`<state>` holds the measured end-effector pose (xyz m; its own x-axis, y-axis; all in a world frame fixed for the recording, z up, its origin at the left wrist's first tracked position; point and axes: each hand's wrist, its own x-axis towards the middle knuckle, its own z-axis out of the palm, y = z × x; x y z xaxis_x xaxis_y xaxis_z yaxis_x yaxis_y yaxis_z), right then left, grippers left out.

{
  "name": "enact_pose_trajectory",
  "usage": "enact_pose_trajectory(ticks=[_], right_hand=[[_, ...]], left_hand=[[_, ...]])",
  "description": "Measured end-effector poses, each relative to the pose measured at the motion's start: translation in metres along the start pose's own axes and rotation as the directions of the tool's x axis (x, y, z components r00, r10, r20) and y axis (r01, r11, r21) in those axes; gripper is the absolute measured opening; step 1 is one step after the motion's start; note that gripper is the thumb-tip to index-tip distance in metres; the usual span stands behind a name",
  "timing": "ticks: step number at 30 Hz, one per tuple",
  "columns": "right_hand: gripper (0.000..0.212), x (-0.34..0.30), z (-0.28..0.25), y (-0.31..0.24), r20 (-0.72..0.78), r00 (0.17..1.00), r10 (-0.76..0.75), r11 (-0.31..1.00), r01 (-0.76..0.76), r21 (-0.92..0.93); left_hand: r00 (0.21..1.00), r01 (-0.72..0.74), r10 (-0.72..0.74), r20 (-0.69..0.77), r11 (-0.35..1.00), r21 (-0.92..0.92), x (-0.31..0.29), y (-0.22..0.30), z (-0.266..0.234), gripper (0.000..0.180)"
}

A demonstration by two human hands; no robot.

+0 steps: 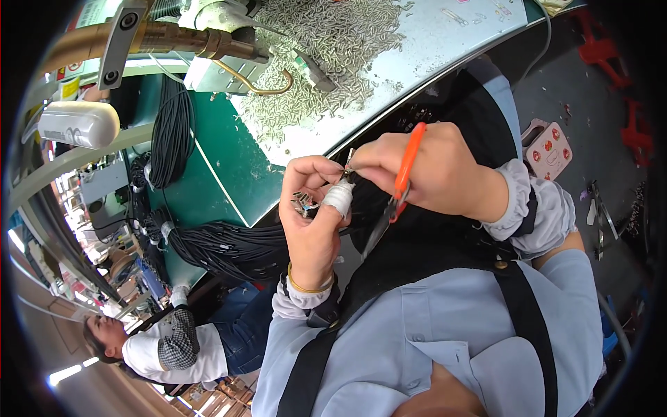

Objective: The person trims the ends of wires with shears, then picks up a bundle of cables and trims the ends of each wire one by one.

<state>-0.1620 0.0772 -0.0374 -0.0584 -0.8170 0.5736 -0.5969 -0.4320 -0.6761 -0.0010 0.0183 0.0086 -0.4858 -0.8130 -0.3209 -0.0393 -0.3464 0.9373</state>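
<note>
My left hand (309, 222) is closed, with white tape (339, 198) wrapped round its thumb. Several small metal pins (303, 202) lie in the curl of its fingers. Its fingertips meet those of my right hand (438, 167) at a tiny metal piece (349, 165), whose exact kind is too small to tell. Tucked in my right hand is a pair of scissors (410, 160) with orange handles, the dark blades pointing down toward my black apron. A thick bundle of black cables (229, 240) lies left of my left hand.
Loose metal pins (347, 48) cover much of the white work surface (451, 42). A brass-coloured machine arm (229, 47) and bent tube (260, 90) reach over it. Another cable bundle (172, 132) lies on the green table (215, 132). A co-worker (187, 340) is at the lower left.
</note>
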Motion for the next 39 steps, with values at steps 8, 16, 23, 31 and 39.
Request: enact_pose_trajectory(ticks=[8, 16, 23, 31, 39], right_hand=[[0.020, -0.002, 0.005, -0.014, -0.003, 0.963, 0.271, 0.932, -0.261, 0.251], [0.012, 0.000, 0.006, -0.017, -0.017, 0.928, 0.371, 0.856, -0.335, 0.393], [0.010, 0.014, -0.008, -0.023, 0.441, 0.714, 0.544, 0.096, -0.575, 0.813], [0.023, 0.003, -0.014, -0.011, 0.259, 0.887, 0.383, 0.894, -0.426, 0.137], [0.026, -0.006, 0.008, -0.004, 0.190, 0.920, 0.342, 0.925, -0.365, 0.104]], left_hand=[[0.874, -0.461, 0.466, 0.140, 0.700, 0.546, 0.003, -0.012, 0.000, 0.033], [0.791, -0.536, 0.602, 0.106, 0.600, 0.594, -0.001, -0.007, 0.016, 0.026], [0.868, -0.455, 0.495, 0.026, 0.776, 0.437, 0.001, -0.005, 0.005, 0.022], [0.950, -0.235, 0.277, -0.148, 0.940, 0.247, -0.001, 0.003, 0.004, 0.018], [0.968, -0.169, 0.211, -0.136, 0.948, 0.268, 0.007, 0.006, 0.007, 0.014]])
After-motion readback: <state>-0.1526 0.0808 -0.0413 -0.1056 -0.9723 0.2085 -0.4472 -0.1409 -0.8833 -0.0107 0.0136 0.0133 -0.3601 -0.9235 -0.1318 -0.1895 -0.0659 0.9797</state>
